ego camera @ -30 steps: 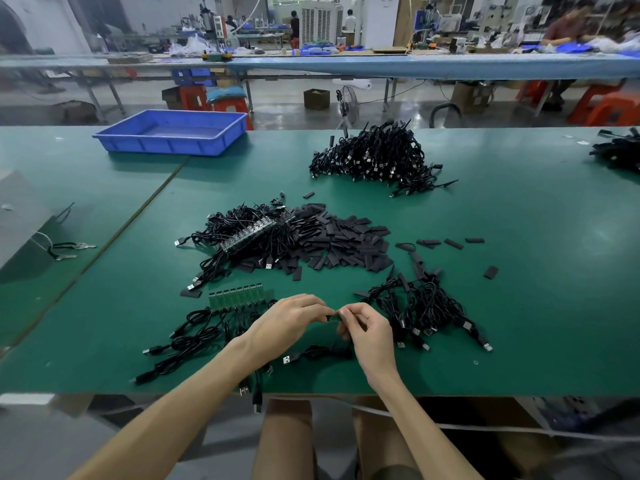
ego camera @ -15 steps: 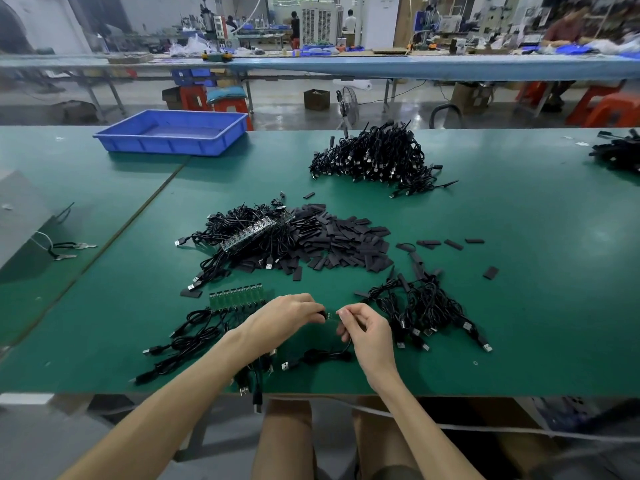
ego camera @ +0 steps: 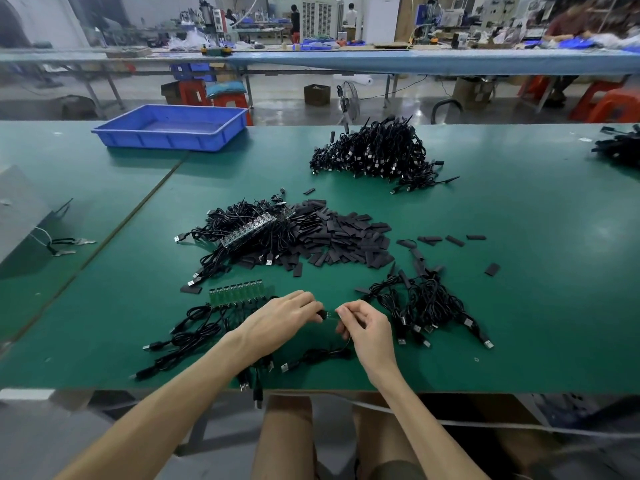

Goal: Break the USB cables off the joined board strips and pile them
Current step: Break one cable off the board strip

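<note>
I'm watching the head view, and both grips are working low near the front edge of the surface [ego camera: 519,237]. The left grip [ego camera: 280,318] is clenching on the dark end of one cable [ego camera: 323,353], fingers curled over it. The right grip [ego camera: 367,327] is pinching the small green bit on that same end, thumb against forefinger. The two are meeting almost fingertip to fingertip. The rest of the cable is dropping under the right grip and lying on the surface, its plug [ego camera: 284,367] pointing left near the front edge.

Just left of the left grip, a green strip [ego camera: 237,294] is lying flat, its leads [ego camera: 197,336] trailing toward me, a few plugs hanging over the edge. Just right of the right grip, a loose pile [ego camera: 426,306] of cables is spreading out. Behind the grips, black pieces [ego camera: 346,240] are lying heaped beside a tangle [ego camera: 252,230] of cables with another strip on top. Further back a big heap [ego camera: 377,150] of cables is sitting, and a blue tray [ego camera: 166,136] is resting at the back left.
</note>
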`<control>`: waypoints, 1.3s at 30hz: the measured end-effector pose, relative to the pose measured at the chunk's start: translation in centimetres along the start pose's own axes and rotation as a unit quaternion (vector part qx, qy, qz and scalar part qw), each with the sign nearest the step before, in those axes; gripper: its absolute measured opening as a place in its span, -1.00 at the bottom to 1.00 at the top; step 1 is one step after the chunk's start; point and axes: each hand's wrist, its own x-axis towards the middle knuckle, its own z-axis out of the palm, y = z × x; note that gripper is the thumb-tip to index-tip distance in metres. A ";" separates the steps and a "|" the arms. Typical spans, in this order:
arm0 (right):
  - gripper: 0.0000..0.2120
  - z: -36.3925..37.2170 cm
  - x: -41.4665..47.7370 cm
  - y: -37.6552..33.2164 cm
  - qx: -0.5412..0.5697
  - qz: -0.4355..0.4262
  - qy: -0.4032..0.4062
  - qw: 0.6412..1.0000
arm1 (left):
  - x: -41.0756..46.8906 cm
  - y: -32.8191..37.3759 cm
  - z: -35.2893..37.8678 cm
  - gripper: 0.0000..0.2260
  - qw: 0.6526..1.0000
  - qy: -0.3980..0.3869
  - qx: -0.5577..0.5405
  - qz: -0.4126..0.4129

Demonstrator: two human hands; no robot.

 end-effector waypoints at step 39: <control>-0.85 0.1 0.4 0.6 0.020 0.003 -0.059 0.998 | 0.9 0.5 0.8 -0.79 0.997 0.000 -0.068 -0.048</control>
